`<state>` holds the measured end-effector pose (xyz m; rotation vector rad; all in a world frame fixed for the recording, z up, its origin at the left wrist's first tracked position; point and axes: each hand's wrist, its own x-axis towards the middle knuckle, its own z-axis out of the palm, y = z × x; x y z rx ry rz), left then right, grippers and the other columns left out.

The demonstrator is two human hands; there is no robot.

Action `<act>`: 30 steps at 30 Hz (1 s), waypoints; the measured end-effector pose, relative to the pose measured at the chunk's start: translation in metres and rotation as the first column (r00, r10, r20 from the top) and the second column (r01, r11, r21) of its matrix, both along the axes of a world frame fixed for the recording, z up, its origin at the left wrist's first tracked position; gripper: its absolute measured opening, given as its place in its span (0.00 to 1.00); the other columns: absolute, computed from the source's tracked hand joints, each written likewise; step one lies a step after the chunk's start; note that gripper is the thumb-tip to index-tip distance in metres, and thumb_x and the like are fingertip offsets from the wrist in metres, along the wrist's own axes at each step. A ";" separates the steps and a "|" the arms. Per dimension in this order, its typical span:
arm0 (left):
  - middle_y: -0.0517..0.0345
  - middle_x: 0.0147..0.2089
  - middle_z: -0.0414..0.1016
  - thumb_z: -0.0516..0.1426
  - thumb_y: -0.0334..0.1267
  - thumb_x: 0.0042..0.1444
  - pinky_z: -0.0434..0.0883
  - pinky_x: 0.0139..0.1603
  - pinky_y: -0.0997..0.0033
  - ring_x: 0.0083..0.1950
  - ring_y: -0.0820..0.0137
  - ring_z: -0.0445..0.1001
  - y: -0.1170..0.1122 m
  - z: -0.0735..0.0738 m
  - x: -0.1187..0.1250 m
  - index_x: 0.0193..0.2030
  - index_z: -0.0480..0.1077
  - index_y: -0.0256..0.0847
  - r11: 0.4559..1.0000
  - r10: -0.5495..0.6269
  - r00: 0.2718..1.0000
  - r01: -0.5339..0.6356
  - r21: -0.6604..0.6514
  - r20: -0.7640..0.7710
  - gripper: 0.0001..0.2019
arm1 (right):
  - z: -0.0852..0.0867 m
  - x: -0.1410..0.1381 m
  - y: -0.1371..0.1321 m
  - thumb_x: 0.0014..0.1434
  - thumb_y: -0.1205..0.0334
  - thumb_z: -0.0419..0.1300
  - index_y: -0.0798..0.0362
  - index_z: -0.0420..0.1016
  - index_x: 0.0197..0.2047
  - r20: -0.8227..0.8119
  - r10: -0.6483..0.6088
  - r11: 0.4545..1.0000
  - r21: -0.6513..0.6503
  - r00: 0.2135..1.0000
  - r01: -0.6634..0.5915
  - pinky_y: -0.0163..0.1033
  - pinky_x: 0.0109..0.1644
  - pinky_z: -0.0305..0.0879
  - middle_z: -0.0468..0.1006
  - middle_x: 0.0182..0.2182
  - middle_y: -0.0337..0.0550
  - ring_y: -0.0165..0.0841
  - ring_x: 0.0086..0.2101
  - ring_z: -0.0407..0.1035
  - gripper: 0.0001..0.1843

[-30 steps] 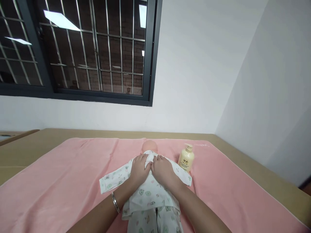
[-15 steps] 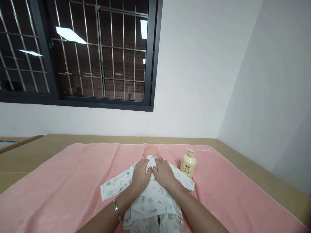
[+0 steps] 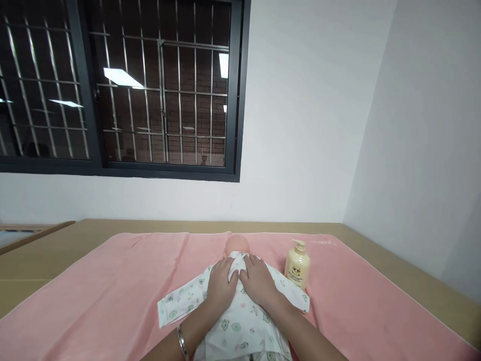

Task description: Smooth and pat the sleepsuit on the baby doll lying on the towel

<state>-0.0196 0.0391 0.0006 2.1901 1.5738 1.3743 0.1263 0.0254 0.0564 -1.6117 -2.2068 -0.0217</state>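
My left hand (image 3: 221,287) and right hand (image 3: 260,283) lie flat side by side on the baby doll's (image 3: 236,246) chest, fingers loose and stretched out, gripping nothing. The doll lies mid-blanket in a white printed sleepsuit (image 3: 240,326), lengthwise away from me, head toward the far wall. A cream pump bottle (image 3: 297,265) stands just to its right. The pink blanket (image 3: 112,281) covers a tan table (image 3: 56,240). Beyond are a barred window (image 3: 150,90) and white walls.

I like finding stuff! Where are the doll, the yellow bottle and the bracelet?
doll (image 3: 236,245), head view, on its bare head.
yellow bottle (image 3: 297,268), head view, on its labelled front.
bracelet (image 3: 183,344), head view, on its silver band.
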 end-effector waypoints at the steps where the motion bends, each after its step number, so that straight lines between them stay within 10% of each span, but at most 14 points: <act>1: 0.47 0.57 0.73 0.49 0.38 0.60 0.64 0.64 0.49 0.62 0.57 0.68 0.000 -0.001 0.000 0.55 0.70 0.38 1.000 0.015 1.000 -0.015 0.012 0.003 0.19 | 0.004 0.001 -0.001 0.62 0.61 0.48 0.58 0.72 0.54 0.000 0.005 1.000 0.001 1.000 -0.005 0.44 0.57 0.56 0.74 0.53 0.56 0.43 0.52 0.66 0.21; 5: 0.47 0.66 0.65 0.49 0.40 0.62 0.52 0.70 0.42 0.72 0.53 0.51 0.000 -0.005 0.000 0.61 0.67 0.37 0.990 0.108 0.994 -0.109 0.089 0.013 0.22 | 0.023 0.002 -0.008 0.61 0.63 0.48 0.57 0.77 0.42 -0.037 -0.071 0.998 -0.003 0.997 0.071 0.44 0.49 0.61 0.79 0.39 0.53 0.42 0.42 0.72 0.17; 8: 0.48 0.68 0.61 0.46 0.42 0.65 0.49 0.71 0.42 0.74 0.55 0.47 0.000 -0.010 -0.001 0.63 0.64 0.39 0.987 0.112 0.991 -0.120 0.105 0.072 0.22 | 0.025 0.000 -0.013 0.61 0.65 0.48 0.58 0.74 0.53 -0.110 -0.019 0.987 0.155 0.994 0.036 0.46 0.59 0.57 0.75 0.52 0.55 0.43 0.54 0.66 0.21; 13: 0.49 0.66 0.63 0.39 0.41 0.68 0.52 0.71 0.45 0.73 0.60 0.49 -0.001 -0.018 -0.004 0.64 0.63 0.42 0.979 0.022 0.977 -0.065 0.195 0.213 0.23 | 0.008 -0.010 -0.017 0.62 0.60 0.52 0.54 0.67 0.62 -0.059 0.173 0.982 0.093 0.983 -0.167 0.53 0.67 0.47 0.64 0.63 0.51 0.44 0.63 0.56 0.25; 30: 0.49 0.55 0.73 0.49 0.36 0.61 0.66 0.61 0.49 0.59 0.60 0.69 -0.006 -0.005 -0.007 0.47 0.72 0.42 0.990 -0.041 0.982 0.016 0.137 0.186 0.13 | 0.007 -0.015 -0.018 0.61 0.65 0.51 0.57 0.69 0.60 -0.113 0.143 0.988 0.078 0.983 -0.135 0.55 0.68 0.45 0.64 0.63 0.55 0.45 0.64 0.54 0.24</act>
